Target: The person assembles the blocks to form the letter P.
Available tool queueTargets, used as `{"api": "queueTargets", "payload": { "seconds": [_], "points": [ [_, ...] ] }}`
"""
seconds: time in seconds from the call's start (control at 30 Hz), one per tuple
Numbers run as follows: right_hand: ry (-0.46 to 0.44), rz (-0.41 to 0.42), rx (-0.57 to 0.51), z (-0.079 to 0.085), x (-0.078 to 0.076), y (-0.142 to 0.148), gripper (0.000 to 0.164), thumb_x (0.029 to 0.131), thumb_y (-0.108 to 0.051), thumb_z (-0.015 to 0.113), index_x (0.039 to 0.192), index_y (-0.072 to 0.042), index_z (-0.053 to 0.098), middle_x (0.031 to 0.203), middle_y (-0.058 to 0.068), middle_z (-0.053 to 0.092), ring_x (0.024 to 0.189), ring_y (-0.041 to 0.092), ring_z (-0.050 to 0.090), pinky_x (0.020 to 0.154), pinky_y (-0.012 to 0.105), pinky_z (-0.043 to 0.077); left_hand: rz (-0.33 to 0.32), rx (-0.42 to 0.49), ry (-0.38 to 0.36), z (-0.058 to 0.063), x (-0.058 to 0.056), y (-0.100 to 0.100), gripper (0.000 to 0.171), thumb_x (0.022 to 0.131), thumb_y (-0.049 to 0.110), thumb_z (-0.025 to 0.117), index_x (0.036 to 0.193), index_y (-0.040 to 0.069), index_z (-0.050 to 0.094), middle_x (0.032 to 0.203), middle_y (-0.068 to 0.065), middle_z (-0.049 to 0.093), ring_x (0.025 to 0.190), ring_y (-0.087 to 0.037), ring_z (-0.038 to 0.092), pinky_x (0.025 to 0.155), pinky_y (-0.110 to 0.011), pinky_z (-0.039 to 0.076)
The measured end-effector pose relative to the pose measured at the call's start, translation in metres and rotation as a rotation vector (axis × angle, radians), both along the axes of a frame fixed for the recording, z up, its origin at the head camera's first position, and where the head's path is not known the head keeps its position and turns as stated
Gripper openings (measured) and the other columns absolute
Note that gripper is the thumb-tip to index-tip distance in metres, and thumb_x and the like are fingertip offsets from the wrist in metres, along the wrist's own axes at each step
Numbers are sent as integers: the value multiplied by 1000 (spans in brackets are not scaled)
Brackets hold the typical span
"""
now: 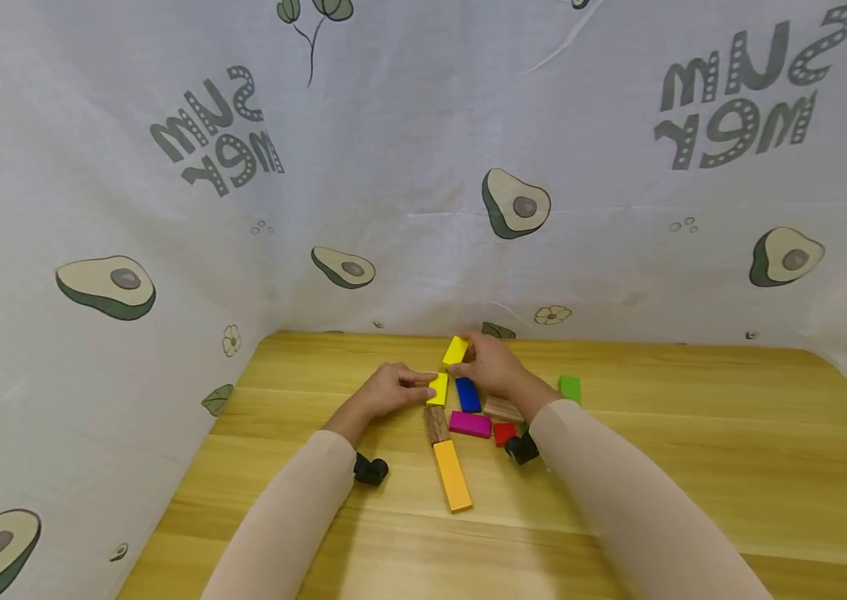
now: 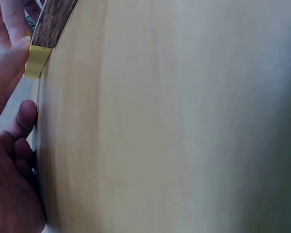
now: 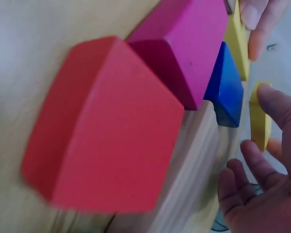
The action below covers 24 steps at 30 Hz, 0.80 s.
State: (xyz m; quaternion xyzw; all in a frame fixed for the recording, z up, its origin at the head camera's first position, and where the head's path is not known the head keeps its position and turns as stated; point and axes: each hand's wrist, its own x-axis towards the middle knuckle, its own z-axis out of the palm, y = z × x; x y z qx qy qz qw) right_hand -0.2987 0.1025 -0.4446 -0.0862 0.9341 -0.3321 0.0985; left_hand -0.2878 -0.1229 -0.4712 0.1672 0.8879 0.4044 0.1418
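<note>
A row of blocks runs up the table: an orange block [image 1: 453,477], a brown wood-grain block [image 1: 436,424], then a yellow block [image 1: 438,388]. My left hand [image 1: 386,390] pinches that yellow block between thumb and index finger. In the left wrist view, the yellow block [image 2: 37,62] sits against the end of the brown block [image 2: 52,22]. Just beyond the row, my right hand [image 1: 494,365] holds a second yellow block [image 1: 455,351] by thumb and fingertips. The right wrist view shows this held block [image 3: 260,119] apart from the other yellow one [image 3: 238,43].
Right of the row lie a blue block [image 1: 468,395], a magenta block [image 1: 470,424], a red block [image 1: 504,434] and a pale wooden block [image 1: 502,409]. A green block [image 1: 569,388] lies beyond the right wrist. A printed cloth [image 1: 423,208] hangs behind the table.
</note>
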Motion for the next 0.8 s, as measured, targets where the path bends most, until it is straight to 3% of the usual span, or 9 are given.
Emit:
{"api": "queueTargets", "payload": {
  "seconds": [0.17, 0.3, 0.47, 0.6, 0.8],
  "points": [
    [-34, 40, -48, -9, -6, -3, 63, 100, -31, 67, 151, -4, 43, 141, 22, 59, 125, 37, 58, 108, 51, 50, 2, 8, -8, -2, -1, 1, 37, 92, 32, 76, 127, 20, 74, 97, -7, 64, 86, -18, 50, 72, -26, 40],
    [-10, 38, -30, -14, -9, -5, 55, 105, -33, 57, 150, -2, 46, 144, 22, 57, 133, 40, 52, 114, 54, 44, 14, 28, -15, -1, -1, 1, 36, 92, 31, 77, 126, 19, 75, 97, -7, 64, 85, -17, 49, 71, -26, 40],
    [41, 49, 68, -15, -11, -10, 52, 108, -31, 51, 153, -7, 44, 145, 21, 57, 139, 45, 45, 118, 60, 34, 17, 35, -15, -1, -1, 1, 37, 92, 30, 77, 126, 19, 74, 100, -8, 66, 85, -16, 50, 72, -25, 42],
    [9, 95, 146, -9, -12, -13, 52, 110, -34, 44, 158, -14, 39, 157, 18, 46, 149, 47, 31, 123, 65, 22, 21, 22, -12, -1, -1, 0, 37, 92, 31, 77, 127, 20, 74, 102, -7, 66, 87, -16, 51, 74, -25, 43],
    [-43, 114, 207, -3, -12, -16, 53, 110, -37, 41, 160, -21, 35, 162, 17, 40, 150, 48, 27, 123, 66, 18, 29, 23, -10, -1, -1, 1, 36, 91, 31, 78, 126, 21, 75, 101, -7, 67, 87, -15, 52, 74, -25, 43]
  ]
}}
